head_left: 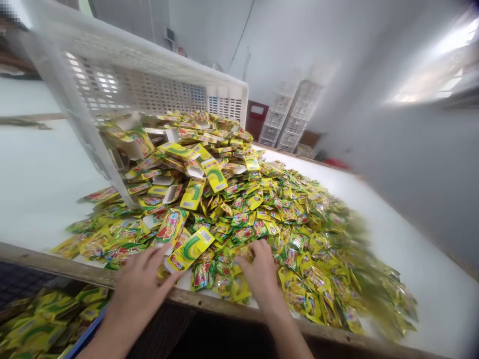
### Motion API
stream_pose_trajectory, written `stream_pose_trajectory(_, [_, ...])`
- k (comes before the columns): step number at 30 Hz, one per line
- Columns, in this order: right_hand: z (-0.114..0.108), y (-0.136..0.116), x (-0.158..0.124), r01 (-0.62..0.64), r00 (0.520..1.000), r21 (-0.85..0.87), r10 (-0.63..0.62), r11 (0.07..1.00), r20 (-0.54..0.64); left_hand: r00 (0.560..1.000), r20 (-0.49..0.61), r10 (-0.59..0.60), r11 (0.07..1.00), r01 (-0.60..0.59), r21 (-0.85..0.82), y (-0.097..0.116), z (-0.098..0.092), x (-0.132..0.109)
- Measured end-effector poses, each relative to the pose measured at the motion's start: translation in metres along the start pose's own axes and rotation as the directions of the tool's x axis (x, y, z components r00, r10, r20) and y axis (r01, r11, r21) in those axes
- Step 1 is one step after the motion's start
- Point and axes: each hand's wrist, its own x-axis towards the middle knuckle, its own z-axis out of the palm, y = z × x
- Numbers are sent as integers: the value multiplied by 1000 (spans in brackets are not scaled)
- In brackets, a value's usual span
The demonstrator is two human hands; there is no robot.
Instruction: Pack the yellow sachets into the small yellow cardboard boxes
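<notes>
My left hand (144, 279) is at the table's front edge, its thumb and fingers closed around the lower end of a small yellow carton (191, 249) with a green arc and a barcode. Another printed carton (172, 224) lies just beyond those fingertips. To the right, my right hand (260, 269) reaches into the heap of small yellow-green candy packets (295, 239). Its thumb and forefinger are bent together on a yellow packet (242, 252), partly hidden by the fingers. Many open cartons (215, 175) are piled behind both hands.
A white perforated plastic crate (228, 92) lies tipped on its side, cartons spilling from it onto the white table (26, 164). A wooden strip (56, 267) edges the table. Below left, a blue-rimmed container holds more packets (37, 324). Stacked crates (288, 117) stand by the wall.
</notes>
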Motion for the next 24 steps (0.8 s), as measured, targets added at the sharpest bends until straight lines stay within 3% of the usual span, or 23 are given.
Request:
stream_pose_trajectory(3, [-2, 3, -4, -34, 999, 94, 31, 995, 27, 983, 153, 104, 987, -121, 107, 15, 26, 14])
stream_pose_trajectory(5, [-9, 10, -5, -108, 993, 234, 92, 966, 79, 988, 89, 123, 988, -131, 85, 17, 32, 18])
stream_pose_trajectory(8, [-23, 21, -3, -189, 980, 438, 139, 879, 145, 986, -55, 159, 986, -161, -34, 12, 24, 23])
stream_pose_trajectory(11, [-30, 32, -1, -223, 963, 485, 115, 846, 242, 978, -111, 179, 965, -197, -174, 9, 14, 33])
stream_pose_trajectory(13, [-28, 37, -1, -247, 951, 482, 113, 841, 289, 984, -134, 118, 951, -151, -270, 13, 8, 42])
stream_pose_trajectory(15, [-27, 38, -3, -281, 947, 522, 146, 805, 285, 989, -143, -25, 927, -31, -374, 21, 1, 51])
stream_pose_trajectory(18, [-39, 26, -7, -272, 962, 689, 193, 672, 191, 992, -14, -128, 873, 106, -476, 49, -15, 63])
stream_pose_trajectory(20, [-56, 8, -8, -166, 984, 773, 151, 612, 92, 986, 170, -5, 853, 93, -513, 77, -22, 72])
stream_pose_trajectory(22, [-73, -10, -6, -28, 999, 745, 3, 666, 36, 924, 347, 160, 833, 62, -550, 107, -21, 79])
stream_pose_trajectory(24, [-83, -19, -3, 123, 983, 622, -182, 773, 33, 855, 457, 244, 806, 84, -587, 132, -12, 83])
